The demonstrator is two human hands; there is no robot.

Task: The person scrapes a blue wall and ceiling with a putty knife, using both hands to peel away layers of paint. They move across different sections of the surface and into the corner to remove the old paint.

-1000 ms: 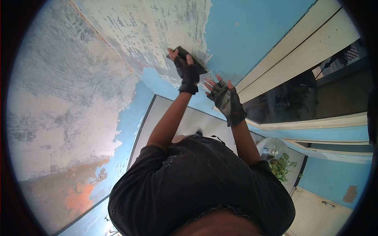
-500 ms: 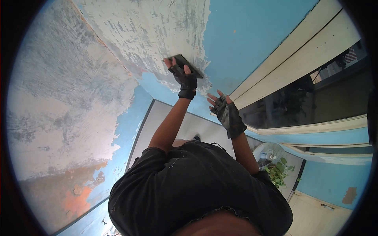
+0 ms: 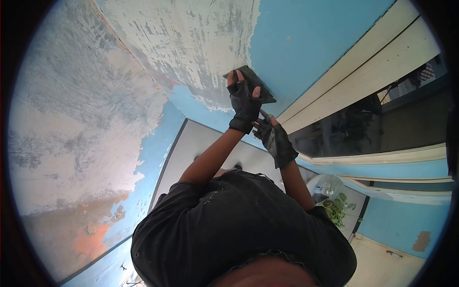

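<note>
My left hand (image 3: 245, 103), in a black fingerless glove, holds a dark rectangular sheet of sandpaper (image 3: 266, 91) against the wall, fingers and thumb over its face. The sheet lies tilted where the scraped, whitish patch (image 3: 201, 52) meets the blue paint (image 3: 306, 48). Lower and to the right, my right hand (image 3: 277, 138), in a worn fingerless glove, has its fingers apart and nothing in them. Its fingertips overlap the left wrist in this view.
On the left, another wall (image 3: 81, 124) shows rough grey, white and orange patches. A cream window frame (image 3: 354, 76) borders the blue wall on the right. Below stand a leafy potted plant (image 3: 337, 210) and a round glass table (image 3: 318, 183) on pale floor (image 3: 201, 138).
My left hand has slid right with the sandpaper, from the whitish patch onto the blue paint. My right hand has barely moved, and the two hands are now closer together.
</note>
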